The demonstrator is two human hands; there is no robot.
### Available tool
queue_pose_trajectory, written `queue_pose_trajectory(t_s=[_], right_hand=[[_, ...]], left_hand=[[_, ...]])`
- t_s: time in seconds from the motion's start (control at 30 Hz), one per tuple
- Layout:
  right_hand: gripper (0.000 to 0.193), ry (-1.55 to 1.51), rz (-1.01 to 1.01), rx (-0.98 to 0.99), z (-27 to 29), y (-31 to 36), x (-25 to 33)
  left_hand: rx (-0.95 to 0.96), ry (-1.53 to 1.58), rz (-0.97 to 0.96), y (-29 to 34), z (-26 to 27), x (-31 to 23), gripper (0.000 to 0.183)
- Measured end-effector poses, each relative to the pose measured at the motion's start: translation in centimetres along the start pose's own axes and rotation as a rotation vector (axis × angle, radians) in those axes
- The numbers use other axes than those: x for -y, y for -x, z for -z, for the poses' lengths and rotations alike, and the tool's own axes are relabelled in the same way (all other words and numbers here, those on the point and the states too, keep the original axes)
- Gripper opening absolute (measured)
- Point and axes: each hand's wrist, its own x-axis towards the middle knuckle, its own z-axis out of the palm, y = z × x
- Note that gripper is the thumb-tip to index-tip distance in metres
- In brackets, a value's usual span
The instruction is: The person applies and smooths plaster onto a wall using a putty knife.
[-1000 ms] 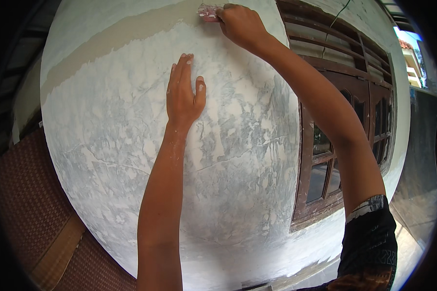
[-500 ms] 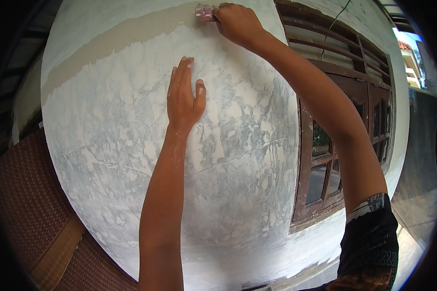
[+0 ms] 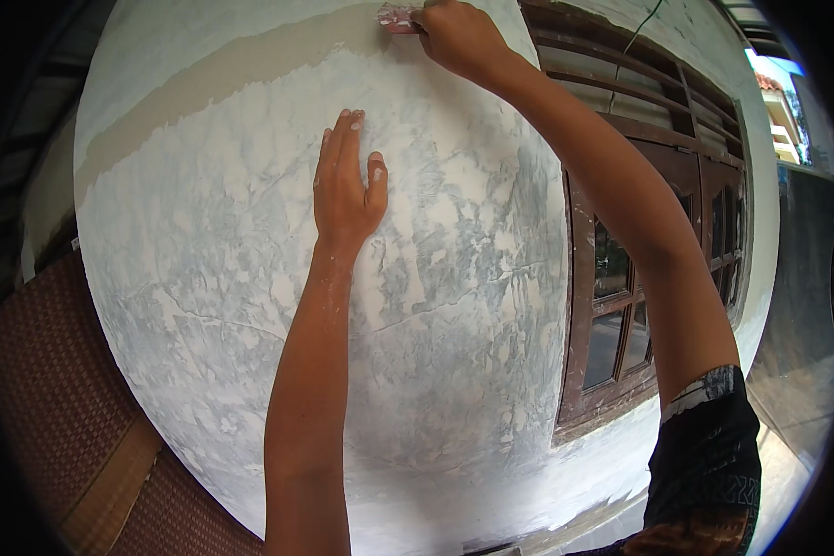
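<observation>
High on the wall (image 3: 454,371), my right hand (image 3: 461,39) grips a reddish, putty-smeared scraper (image 3: 398,18). The blade lies against the surface at the right end of a damp, beige band of filler (image 3: 204,79), which curves down toward the left. Lower and to the left, my left hand (image 3: 347,181) rests flat on the wall, fingers stretched upward and thumb apart, holding nothing. White specks of filler mark its fingertips. Around it the wall is patchy grey and white, with a thin crack running across below.
To the right is a brown wooden window (image 3: 621,306) with glass panes, topped by a slatted vent (image 3: 621,65). A green wire (image 3: 641,32) hangs over the slats. At the lower left stands a brown woven panel (image 3: 56,343) with a plain strip.
My right hand and the scraper have shifted slightly to the right along the wall. My left hand stays flat in nearly the same place; the whole view has moved a little.
</observation>
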Motion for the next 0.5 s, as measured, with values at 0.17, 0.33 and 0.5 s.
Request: queue_pose_trajectory(t_s=[0.17, 0.33, 0.5], right_hand=[[0.010, 0.045, 0.031, 0.069, -0.9, 2.1, -1.1], [0.013, -0.138, 0.022, 0.118, 1.2, 4.7, 3.8], [0.014, -0.083, -0.045, 0.009, 0.4, 0.1, -1.2]], left_hand=[[-0.002, -0.004, 0.010, 0.0, -0.1, -0.2, 0.047], [0.000, -0.027, 0.005, 0.1, 0.6, 0.2, 0.047], [-0.015, -0.012, -0.004, 0.0, -0.3, -0.2, 0.047]])
